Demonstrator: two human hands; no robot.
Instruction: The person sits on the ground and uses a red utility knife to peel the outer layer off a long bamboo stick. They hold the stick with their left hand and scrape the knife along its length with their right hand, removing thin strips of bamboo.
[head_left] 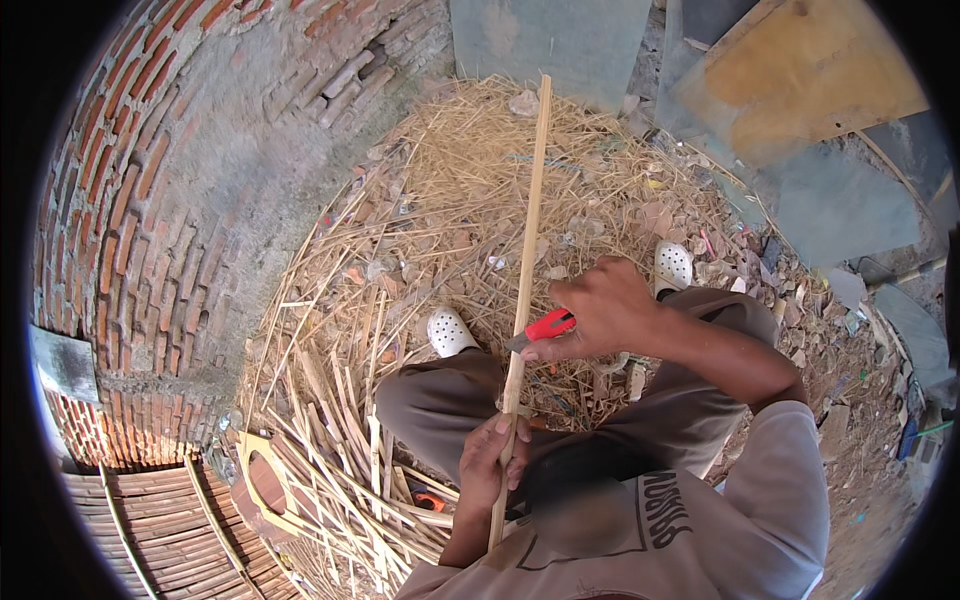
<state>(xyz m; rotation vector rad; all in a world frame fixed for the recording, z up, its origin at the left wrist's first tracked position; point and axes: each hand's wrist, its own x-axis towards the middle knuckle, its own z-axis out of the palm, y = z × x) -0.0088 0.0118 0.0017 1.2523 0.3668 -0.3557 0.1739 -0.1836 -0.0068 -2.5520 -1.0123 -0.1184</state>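
The step in hand looks like trimming or shaving a long bamboo strip (533, 215) with a red-handled knife (549, 324). The strip slants up from the seated person's shirt (600, 530), passes between the knees, and its far end reaches the top edge of the littered ground (845, 510), near the grey sheet (550, 45) standing there.

The left hand (490, 455) is closed around the strip close to the lap, fingers curled over it. The right hand (612, 307) is curled about the knife handle, its thumb reaching toward the strip. The blade lies at the strip's right side, farther up than the left hand, and seems to touch it; how deep it bites is too small to tell.

Toward the ground's left edge, below the brick wall (150, 200), lies a heap of loose strips (345, 440), just beside one white clog (449, 331).

As a judgement, the next stroke calls for a firm left grip, a shallow blade angle and even pressure along the grain. A steep angle could dig in or split the strip, and the left fingers should stay clear of the blade's path
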